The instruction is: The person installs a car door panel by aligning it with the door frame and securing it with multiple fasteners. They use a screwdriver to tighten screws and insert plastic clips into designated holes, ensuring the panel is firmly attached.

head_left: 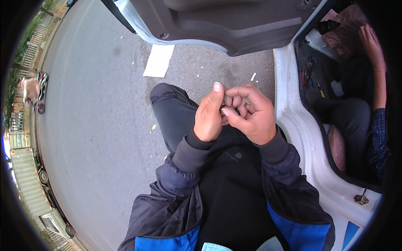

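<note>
My left hand (pixel 209 113) and my right hand (pixel 251 115) meet above my lap with fingers curled together. My left thumb presses on a small, dull metal piece (pixel 224 101) between the hands, its shape mostly hidden. Another small roundish dull piece (pixel 248 101) shows among the curled fingers of my right hand. My dark-trousered knee (pixel 165 104) is below my left hand, over the pavement.
An open vehicle door (pixel 213 23) is above my hands, beside the white door frame (pixel 289 119). Inside, another person's hand (pixel 370 46) rests near hand tools (pixel 318 88). A white sheet (pixel 158 60) lies on asphalt (pixel 92 125). A scooter rider (pixel 33 90) and truck (pixel 29 180) are at left.
</note>
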Demonstrator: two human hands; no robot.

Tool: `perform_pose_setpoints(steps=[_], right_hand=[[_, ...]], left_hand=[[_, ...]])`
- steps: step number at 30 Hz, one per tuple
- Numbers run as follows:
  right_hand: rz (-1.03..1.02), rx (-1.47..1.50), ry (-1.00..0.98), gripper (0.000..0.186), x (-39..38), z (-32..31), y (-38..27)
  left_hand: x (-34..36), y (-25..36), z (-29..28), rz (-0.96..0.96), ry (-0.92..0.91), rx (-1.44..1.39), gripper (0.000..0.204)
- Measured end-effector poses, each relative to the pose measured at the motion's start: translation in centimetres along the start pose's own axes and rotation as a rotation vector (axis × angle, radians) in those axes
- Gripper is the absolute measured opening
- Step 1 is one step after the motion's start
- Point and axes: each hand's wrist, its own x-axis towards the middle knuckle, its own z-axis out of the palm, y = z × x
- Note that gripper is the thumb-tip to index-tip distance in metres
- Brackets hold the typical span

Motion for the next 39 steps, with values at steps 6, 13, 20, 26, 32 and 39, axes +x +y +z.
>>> perform_pose_setpoints(steps=[6, 13, 20, 26, 32, 39], right_hand=[[-0.011, -0.168, -0.038, 0.024, -0.3, -0.2, 0.3], [0.097, -0.062, 0.04, 0.013, -0.2, -0.4, 1.2], [0.222, 0.171, 0.079, 0.017, 0.1, -0.9, 1.9], [0.279, 0.277, 0.03, 0.017, 0.5, -0.9, 2.1], [0.264, 0.543, -0.021, 0.008, 1.4, -0.1, 1.4], [0.16, 0.576, -0.056, 0.021, 5.3, 1.7, -1.2]], left_hand=[[-0.4, -1.0, -0.7, -0.147, 0.036, 0.051, 0.07], [0.0, -0.9, -1.2, -0.136, -0.043, -0.048, 0.05], [0.0, -0.5, -1.9, -0.008, -0.151, -0.24, 0.018], [-0.2, -0.8, -2.1, 0.057, -0.132, -0.109, 0.015], [0.2, 0.2, -1.7, 0.135, -0.159, -0.257, 0.015], [0.9, 7.0, -1.5, 0.354, -0.059, -0.063, 0.015]])
